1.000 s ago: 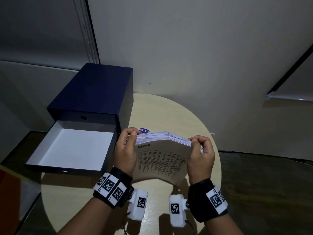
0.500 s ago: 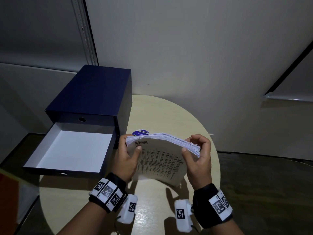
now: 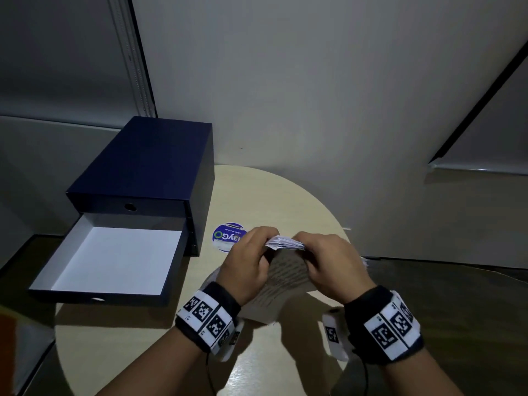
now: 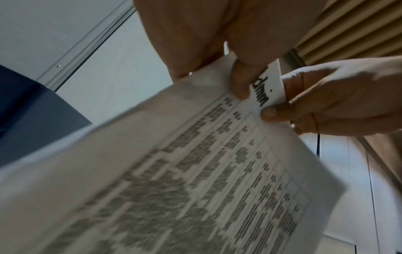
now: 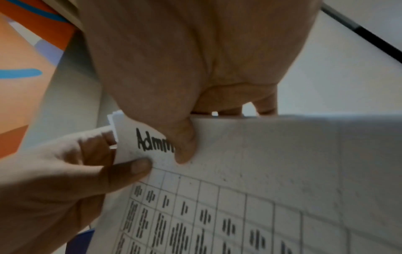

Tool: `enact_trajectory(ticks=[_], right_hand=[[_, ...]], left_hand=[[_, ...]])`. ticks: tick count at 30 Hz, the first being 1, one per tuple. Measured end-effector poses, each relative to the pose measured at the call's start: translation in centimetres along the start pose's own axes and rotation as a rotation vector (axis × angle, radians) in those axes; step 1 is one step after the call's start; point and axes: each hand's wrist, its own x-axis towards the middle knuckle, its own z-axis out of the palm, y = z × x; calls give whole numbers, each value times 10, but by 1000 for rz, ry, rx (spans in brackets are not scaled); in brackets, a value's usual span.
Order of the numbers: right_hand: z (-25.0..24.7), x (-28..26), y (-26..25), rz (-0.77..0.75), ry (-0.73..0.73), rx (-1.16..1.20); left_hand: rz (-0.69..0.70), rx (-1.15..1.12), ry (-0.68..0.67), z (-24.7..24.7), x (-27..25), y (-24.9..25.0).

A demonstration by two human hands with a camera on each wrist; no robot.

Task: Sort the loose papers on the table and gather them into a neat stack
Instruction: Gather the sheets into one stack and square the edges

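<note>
Head view: the thick sheaf of white printed papers [image 3: 281, 277] stands above the round beige counter [image 3: 257, 195], my left hand [image 3: 245, 264] and right hand [image 3: 328, 264] both pinching its top edge. I should tap it square, grip loose.

**Camera arrangement: one head view, two wrist views.**
The head camera looks forward and down from above the paper stack [image 3: 285, 270], taking in the round table [image 3: 271, 201] and the wall behind it. Each wrist camera sits very near beneath the stack, facing upward along its hand; both share the printed corner.
</note>
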Motion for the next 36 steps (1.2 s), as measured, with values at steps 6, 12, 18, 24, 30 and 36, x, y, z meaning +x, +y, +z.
enact_trajectory(ticks=[6, 12, 18, 24, 30, 36], right_hand=[[-7, -22, 53, 83, 125, 382], [-7, -43, 102, 299, 168, 785], [63, -57, 91, 543, 229, 1069], [148, -86, 73, 687, 127, 1128], [161, -81, 64, 768, 244, 1168], [150, -85, 63, 703, 293, 1171]], left_hand=[[-208, 156, -196, -23, -45, -49], [-670, -205, -204, -48, -64, -76], [-791, -540, 131, -35, -61, -67], [-866, -454, 145, -18, -90, -83], [-914, -396, 96, -12, -103, -89], [-803, -508, 174, -20, -96, -79]])
